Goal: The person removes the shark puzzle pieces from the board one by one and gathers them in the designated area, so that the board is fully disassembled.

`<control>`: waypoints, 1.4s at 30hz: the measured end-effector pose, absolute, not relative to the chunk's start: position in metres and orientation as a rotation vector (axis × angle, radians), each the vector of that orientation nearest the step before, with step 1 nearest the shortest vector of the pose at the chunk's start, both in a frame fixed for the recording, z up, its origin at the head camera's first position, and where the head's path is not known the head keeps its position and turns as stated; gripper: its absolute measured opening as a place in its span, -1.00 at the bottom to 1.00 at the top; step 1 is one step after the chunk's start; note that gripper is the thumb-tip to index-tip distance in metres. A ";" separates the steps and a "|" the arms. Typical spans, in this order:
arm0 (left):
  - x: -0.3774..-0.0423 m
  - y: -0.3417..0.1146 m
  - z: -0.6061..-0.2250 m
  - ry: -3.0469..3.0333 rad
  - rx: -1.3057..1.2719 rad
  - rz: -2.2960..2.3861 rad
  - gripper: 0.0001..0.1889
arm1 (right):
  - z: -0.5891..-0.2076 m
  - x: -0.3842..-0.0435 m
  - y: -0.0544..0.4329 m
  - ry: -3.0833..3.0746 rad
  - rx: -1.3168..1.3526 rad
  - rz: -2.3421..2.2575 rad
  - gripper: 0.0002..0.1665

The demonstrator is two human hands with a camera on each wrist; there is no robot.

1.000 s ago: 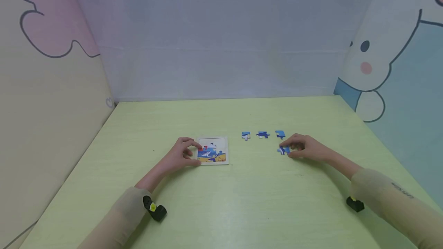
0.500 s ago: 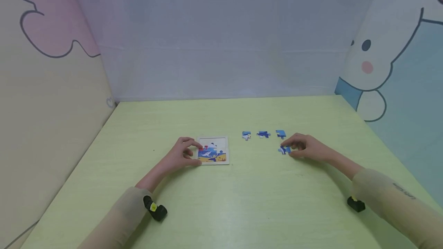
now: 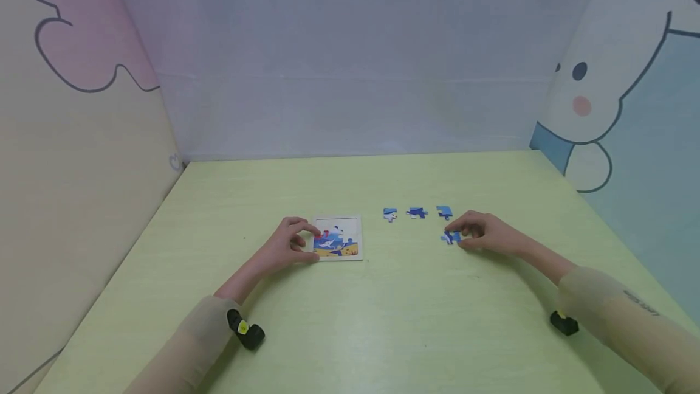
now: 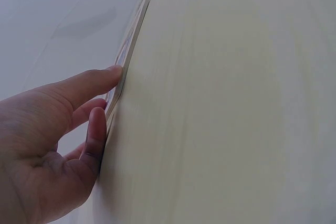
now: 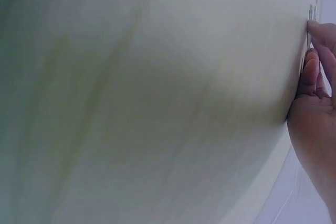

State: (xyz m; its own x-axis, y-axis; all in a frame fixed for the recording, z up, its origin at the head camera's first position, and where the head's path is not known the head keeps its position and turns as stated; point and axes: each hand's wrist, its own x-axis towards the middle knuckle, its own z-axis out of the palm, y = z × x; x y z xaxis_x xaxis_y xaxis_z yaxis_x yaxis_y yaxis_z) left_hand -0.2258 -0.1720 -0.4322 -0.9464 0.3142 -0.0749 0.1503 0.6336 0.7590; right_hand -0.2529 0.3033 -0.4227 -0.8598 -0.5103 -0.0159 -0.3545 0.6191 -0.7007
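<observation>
In the head view a small square jigsaw puzzle frame (image 3: 360,248) lies on the table, partly filled with a sea picture showing a whale. My left hand (image 3: 287,243) grips its left side, thumb at the near corner and index finger farther up; the left wrist view shows the thumb against the frame's edge. To the right, a blue and white puzzle piece (image 3: 448,238) lies under my right hand (image 3: 483,235), pinched between thumb and fingers. In the right wrist view the right hand sits low against the tabletop, and its fingers hide most of the piece.
Behind the right hand's piece, three loose pieces form a row: a blue and white one (image 3: 390,214), a dark blue one (image 3: 417,213) and a lighter blue one (image 3: 444,212). The pale green table (image 3: 350,321) is bounded by a white back wall (image 3: 350,65) and cartoon-printed side walls.
</observation>
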 end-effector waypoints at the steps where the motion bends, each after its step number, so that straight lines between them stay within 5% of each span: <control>1: -0.226 -0.172 -0.432 2.654 0.379 1.207 -0.54 | -0.423 -0.253 0.303 2.630 -0.718 -1.071 -0.61; 22: -0.227 -0.169 -0.436 2.653 0.349 1.218 -0.54 | -0.402 -0.254 0.271 2.758 -0.683 -0.897 -0.49; 42: -0.227 -0.166 -0.434 2.646 0.364 1.230 -0.53 | -0.412 -0.258 0.131 2.671 -0.734 -1.258 -0.41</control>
